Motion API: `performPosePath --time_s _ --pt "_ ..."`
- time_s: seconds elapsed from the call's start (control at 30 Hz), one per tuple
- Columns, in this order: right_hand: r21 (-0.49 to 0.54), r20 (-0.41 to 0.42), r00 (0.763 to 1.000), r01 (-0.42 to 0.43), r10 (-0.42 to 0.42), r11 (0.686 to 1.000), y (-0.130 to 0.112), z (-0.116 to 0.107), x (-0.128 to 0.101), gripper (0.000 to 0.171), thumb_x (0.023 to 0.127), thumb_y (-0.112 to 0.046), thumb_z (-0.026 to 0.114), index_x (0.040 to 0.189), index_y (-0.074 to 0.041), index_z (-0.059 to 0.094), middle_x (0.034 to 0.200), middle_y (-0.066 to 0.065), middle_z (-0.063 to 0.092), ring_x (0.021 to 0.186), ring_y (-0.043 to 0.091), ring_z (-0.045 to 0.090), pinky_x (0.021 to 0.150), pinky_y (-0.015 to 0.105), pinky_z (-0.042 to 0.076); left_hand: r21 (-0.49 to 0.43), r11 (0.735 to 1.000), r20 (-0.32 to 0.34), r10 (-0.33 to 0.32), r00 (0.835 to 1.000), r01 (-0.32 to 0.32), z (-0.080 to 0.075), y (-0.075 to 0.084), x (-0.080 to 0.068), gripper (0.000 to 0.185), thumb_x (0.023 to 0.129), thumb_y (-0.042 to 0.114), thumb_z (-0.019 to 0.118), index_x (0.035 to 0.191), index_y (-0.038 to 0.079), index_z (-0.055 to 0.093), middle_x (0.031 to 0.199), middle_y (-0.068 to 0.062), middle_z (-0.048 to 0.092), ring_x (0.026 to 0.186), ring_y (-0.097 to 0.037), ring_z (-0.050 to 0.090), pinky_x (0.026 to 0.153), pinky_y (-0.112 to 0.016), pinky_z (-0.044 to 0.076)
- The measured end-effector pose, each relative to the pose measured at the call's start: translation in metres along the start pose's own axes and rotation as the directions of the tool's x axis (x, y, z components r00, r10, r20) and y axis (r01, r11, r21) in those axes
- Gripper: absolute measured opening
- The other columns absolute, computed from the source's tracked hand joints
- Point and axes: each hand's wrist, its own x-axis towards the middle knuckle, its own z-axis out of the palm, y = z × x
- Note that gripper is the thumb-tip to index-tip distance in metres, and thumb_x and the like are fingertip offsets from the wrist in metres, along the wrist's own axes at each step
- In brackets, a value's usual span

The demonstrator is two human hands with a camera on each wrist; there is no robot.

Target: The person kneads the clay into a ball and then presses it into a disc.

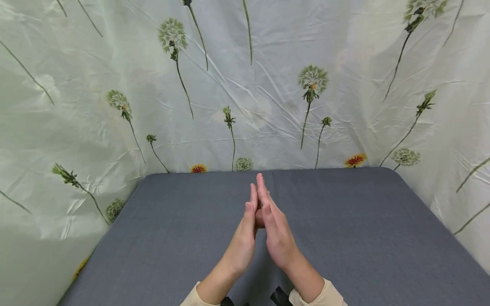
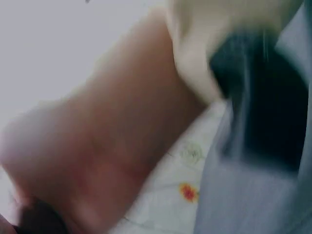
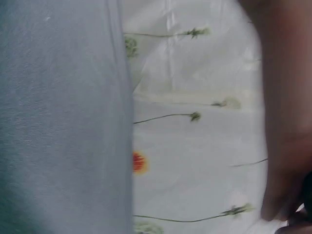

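Over the middle of the grey table, my left hand (image 1: 244, 238) and my right hand (image 1: 278, 236) meet palm to palm, fingers straight and pointing away from me. Their fingertips touch or nearly touch, and both thumbs lie upright along the near side. A small rounded, skin-coloured shape shows in the gap between the palms; I cannot tell whether it is a finger. No separate object is plainly visible in either hand. In the left wrist view a bare forearm (image 2: 131, 92) with a cream sleeve is blurred. Part of a dark-shadowed arm (image 3: 287, 97) fills the right edge of the right wrist view.
A grey cloth-covered table (image 1: 183, 221) with rounded far corners spreads under the hands. Behind it and along both sides hangs a pale, wrinkled curtain (image 1: 268, 106) printed with dandelions and orange flowers. A black device (image 2: 268, 102) sits by the sleeve in the left wrist view.
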Motion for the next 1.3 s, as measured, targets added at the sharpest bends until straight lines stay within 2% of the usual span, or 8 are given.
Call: performPosePath --time_s 0.17,0.3,0.37,0.53,0.77,0.9,1.03,1.3 --pt "0.154 0.068 0.994 -0.099 0.089 0.983 0.01 0.009 -0.005 0.058 0.12 -0.031 0.009 0.173 -0.008 0.009 0.182 0.009 0.01 0.164 0.012 0.02 0.12 0.012 0.032 0.149 0.985 -0.081 0.104 0.991 -0.091 -0.003 0.009 -0.005 0.062 0.117 0.047 0.001 0.173 0.019 -0.006 0.182 0.004 -0.007 0.169 -0.024 -0.012 0.131 -0.066 -0.005" --pt "0.215 0.132 0.989 -0.095 0.067 0.972 0.007 0.027 -0.014 0.058 0.12 -0.026 0.015 0.173 -0.01 0.0 0.183 0.005 0.002 0.167 0.009 0.003 0.127 0.01 0.011 0.161 0.977 -0.165 0.167 0.972 -0.141 -0.019 0.012 0.0 0.067 0.115 0.055 -0.001 0.173 0.022 -0.005 0.182 0.007 -0.004 0.169 -0.021 -0.007 0.134 -0.055 0.002" --pt "0.228 0.144 0.988 -0.083 0.051 0.97 0.003 0.033 -0.017 0.058 0.119 -0.022 0.016 0.173 -0.013 -0.001 0.183 0.001 0.0 0.168 0.011 0.0 0.128 0.011 0.008 0.131 0.985 -0.186 0.134 0.973 -0.111 -0.027 0.012 0.003 0.069 0.112 0.062 -0.001 0.173 0.029 -0.006 0.181 0.012 -0.001 0.169 -0.021 0.001 0.131 -0.046 0.023" --pt "0.163 0.097 0.995 0.006 -0.022 0.987 -0.007 0.032 -0.019 0.057 0.118 -0.014 0.02 0.174 -0.013 0.008 0.183 0.003 0.002 0.17 0.017 -0.002 0.131 0.014 0.004 -0.002 1.0 -0.134 0.022 0.991 -0.022 -0.033 0.006 0.008 0.073 0.109 0.071 0.001 0.172 0.035 -0.009 0.181 0.016 0.0 0.168 -0.021 0.009 0.128 -0.048 0.035" --pt "0.019 0.018 0.993 0.116 -0.117 0.993 -0.013 0.009 -0.009 0.056 0.118 -0.018 0.02 0.172 -0.006 0.014 0.181 0.013 0.011 0.17 0.022 0.001 0.134 0.02 0.001 -0.066 0.998 -0.035 -0.006 0.999 0.003 -0.011 -0.005 0.01 0.07 0.113 0.061 0.0 0.173 0.025 -0.009 0.182 0.007 -0.001 0.168 -0.025 0.017 0.135 -0.056 0.008" --pt "0.057 -0.009 0.999 0.037 -0.037 0.998 -0.005 -0.006 -0.001 0.057 0.12 -0.028 0.012 0.172 -0.007 0.015 0.182 0.005 0.014 0.168 0.013 0.01 0.131 0.016 0.013 0.024 0.999 0.003 0.025 1.0 -0.026 0.006 -0.004 0.003 0.063 0.117 0.049 0.0 0.172 0.022 -0.012 0.182 0.005 -0.004 0.169 -0.023 0.004 0.134 -0.061 0.0" --pt "0.177 0.043 0.997 -0.074 0.068 0.981 0.007 -0.004 0.0 0.059 0.12 -0.035 0.007 0.173 -0.009 0.011 0.182 0.005 0.011 0.162 0.004 0.022 0.119 0.012 0.035 0.118 0.991 -0.043 0.076 0.996 -0.07 0.008 0.004 -0.004 0.06 0.118 0.044 0.0 0.172 0.019 -0.008 0.181 0.006 -0.008 0.169 -0.021 -0.01 0.133 -0.063 -0.003" --pt "0.215 0.112 0.992 -0.075 0.051 0.974 0.002 0.027 -0.013 0.057 0.12 -0.029 0.011 0.173 -0.011 0.002 0.183 0.003 0.003 0.168 0.01 0.002 0.128 0.01 0.008 0.07 0.993 -0.162 0.102 0.981 -0.092 -0.022 0.008 0.003 0.071 0.111 0.065 -0.001 0.173 0.031 -0.004 0.181 0.014 -0.001 0.169 -0.019 0.003 0.132 -0.063 0.01"
